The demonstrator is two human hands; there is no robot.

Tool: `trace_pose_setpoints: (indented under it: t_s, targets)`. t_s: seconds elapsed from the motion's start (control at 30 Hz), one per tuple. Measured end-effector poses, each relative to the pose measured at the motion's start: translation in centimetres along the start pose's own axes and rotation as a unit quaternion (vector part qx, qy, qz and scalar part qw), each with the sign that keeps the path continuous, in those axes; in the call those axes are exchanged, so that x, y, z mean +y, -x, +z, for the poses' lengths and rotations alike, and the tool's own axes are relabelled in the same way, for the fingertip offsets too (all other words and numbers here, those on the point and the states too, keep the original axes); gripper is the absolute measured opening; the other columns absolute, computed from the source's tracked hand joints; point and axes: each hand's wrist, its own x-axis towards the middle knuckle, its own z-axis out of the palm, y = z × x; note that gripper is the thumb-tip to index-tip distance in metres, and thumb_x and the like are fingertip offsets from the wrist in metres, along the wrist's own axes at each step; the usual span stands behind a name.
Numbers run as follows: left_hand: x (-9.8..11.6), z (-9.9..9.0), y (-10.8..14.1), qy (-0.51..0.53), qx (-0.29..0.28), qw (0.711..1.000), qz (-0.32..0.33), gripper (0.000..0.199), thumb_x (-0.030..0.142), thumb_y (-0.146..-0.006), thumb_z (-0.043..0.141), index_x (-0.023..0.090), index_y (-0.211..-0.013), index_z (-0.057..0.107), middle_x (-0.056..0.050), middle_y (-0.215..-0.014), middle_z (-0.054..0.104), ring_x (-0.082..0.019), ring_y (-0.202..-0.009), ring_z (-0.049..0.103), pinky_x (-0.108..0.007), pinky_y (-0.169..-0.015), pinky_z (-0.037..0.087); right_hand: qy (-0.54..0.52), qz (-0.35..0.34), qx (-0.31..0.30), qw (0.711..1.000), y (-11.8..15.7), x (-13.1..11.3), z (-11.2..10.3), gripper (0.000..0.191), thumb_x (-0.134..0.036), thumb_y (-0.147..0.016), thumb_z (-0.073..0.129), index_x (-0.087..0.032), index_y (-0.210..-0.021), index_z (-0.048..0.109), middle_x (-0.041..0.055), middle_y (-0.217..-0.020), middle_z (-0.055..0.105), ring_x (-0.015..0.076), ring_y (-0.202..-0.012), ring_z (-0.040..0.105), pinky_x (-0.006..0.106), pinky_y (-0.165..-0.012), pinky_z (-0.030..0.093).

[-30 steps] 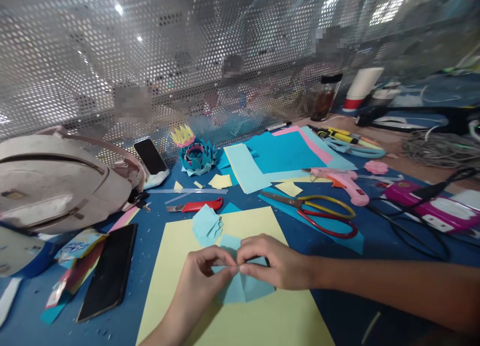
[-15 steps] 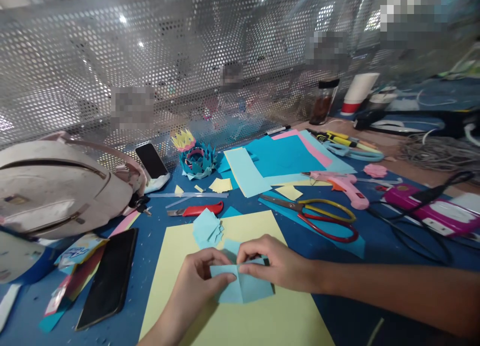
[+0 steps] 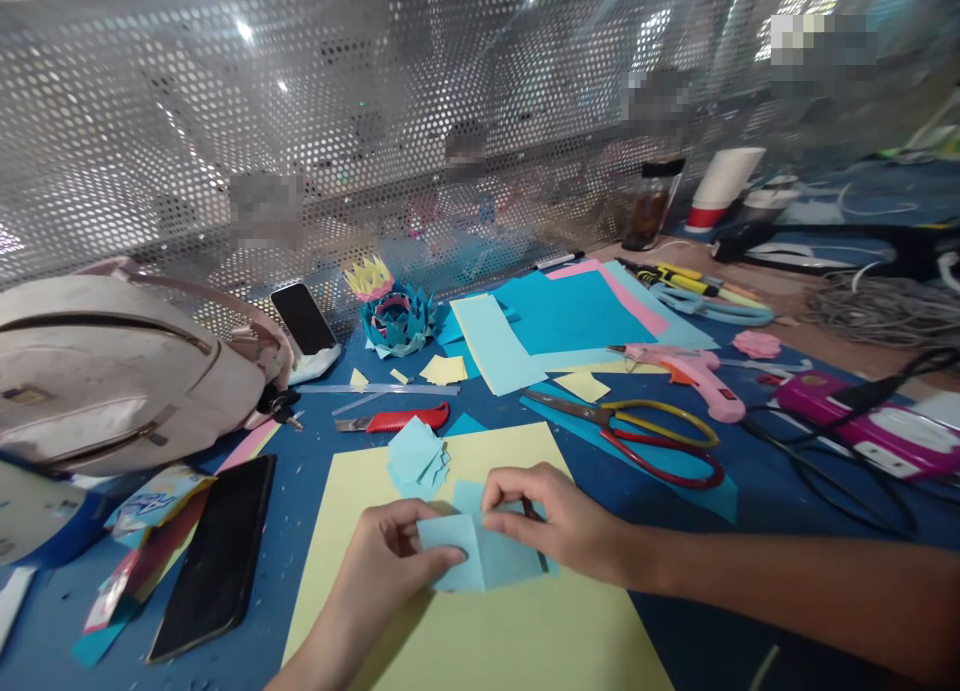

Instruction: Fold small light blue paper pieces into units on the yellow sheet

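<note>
Between my hands is a small light blue paper square (image 3: 480, 554) with a crease down its middle. My left hand (image 3: 403, 554) pinches its left side, thumb on top. The right edge is gripped by my right hand (image 3: 541, 516), whose thumb and forefinger meet near the crease. Beneath lies a large pale yellow sheet (image 3: 330, 541). Just beyond the square, a fanned stack of light blue paper pieces (image 3: 415, 458) rests on that sheet. Another light blue piece (image 3: 469, 494) shows partly behind my right fingers.
Red box cutter (image 3: 405, 419), scissors (image 3: 637, 436) and pink glue gun (image 3: 694, 369) lie beyond the sheet. A layered paper flower (image 3: 397, 321) stands near the perforated metal screen (image 3: 300, 121). At left are a black phone (image 3: 217, 561) and a backpack (image 3: 127, 371); coloured sheets (image 3: 577, 311) lie behind.
The paper square has tilted slightly upward on its left, and my right fingers have shifted a little away from its crease. My left hand keeps its pinch.
</note>
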Motion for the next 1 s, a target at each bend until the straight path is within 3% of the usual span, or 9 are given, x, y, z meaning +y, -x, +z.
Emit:
trace_pose_setpoints:
  t_s: [0.1,0.23,0.63,0.83,1.0]
  targets:
    - [0.01,-0.17,0.00,0.031,-0.013,0.999,-0.030,0.038,0.043,-0.059,0.089,0.014,-0.062,0.064,-0.004,-0.054,0.069,-0.019,-0.051,0.066,-0.026,-0.053,0.050,-0.019,0.021,0.004,1.000,-0.03,0.09,-0.15,0.029,-0.044,-0.081,0.072,-0.016,-0.083,0.063,-0.0030,-0.067,0.055,0.0100,-0.059,0.044,0.021,-0.053,0.031]
    - [0.23,-0.11,0.11,0.038,0.001,0.999,-0.022,0.046,0.048,-0.059,0.089,0.017,-0.056,0.056,-0.007,-0.052,0.070,-0.020,-0.050,0.068,-0.025,-0.050,0.049,-0.068,0.059,0.009,0.996,-0.07,0.27,-0.16,0.041,-0.049,-0.073,0.077,-0.015,-0.068,0.055,-0.0046,-0.058,0.045,0.0095,-0.055,0.038,0.021,-0.050,0.028]
    - [0.23,0.00,0.18,0.057,0.005,0.998,-0.015,0.044,0.046,-0.062,0.089,0.016,-0.056,0.057,-0.007,-0.052,0.070,-0.019,-0.050,0.068,-0.024,-0.050,0.050,-0.084,0.061,0.023,0.994,-0.23,-0.05,-0.23,0.044,-0.051,-0.073,0.077,-0.015,-0.065,0.053,-0.0046,-0.058,0.043,0.0094,-0.056,0.038,0.022,-0.050,0.028]
    - [0.51,0.02,0.08,0.089,-0.035,0.995,-0.039,0.049,0.045,-0.056,0.093,0.009,-0.081,0.070,-0.010,-0.064,0.074,-0.019,-0.055,0.071,-0.024,-0.053,0.055,-0.184,0.080,0.022,0.979,-0.16,-0.11,-0.05,0.042,-0.051,-0.076,0.075,-0.018,-0.075,0.050,-0.0027,-0.061,0.058,0.0123,-0.053,0.056,0.022,-0.051,0.044]
    - [0.55,-0.06,0.06,0.077,-0.002,0.996,-0.051,0.051,0.051,-0.055,0.092,0.009,-0.069,0.067,-0.008,-0.051,0.068,-0.020,-0.049,0.070,-0.024,-0.048,0.053,-0.201,0.072,0.006,0.977,-0.18,-0.16,-0.27,0.040,-0.045,-0.073,0.080,-0.016,-0.077,0.053,0.0010,-0.061,0.066,0.0125,-0.055,0.061,0.022,-0.053,0.046]
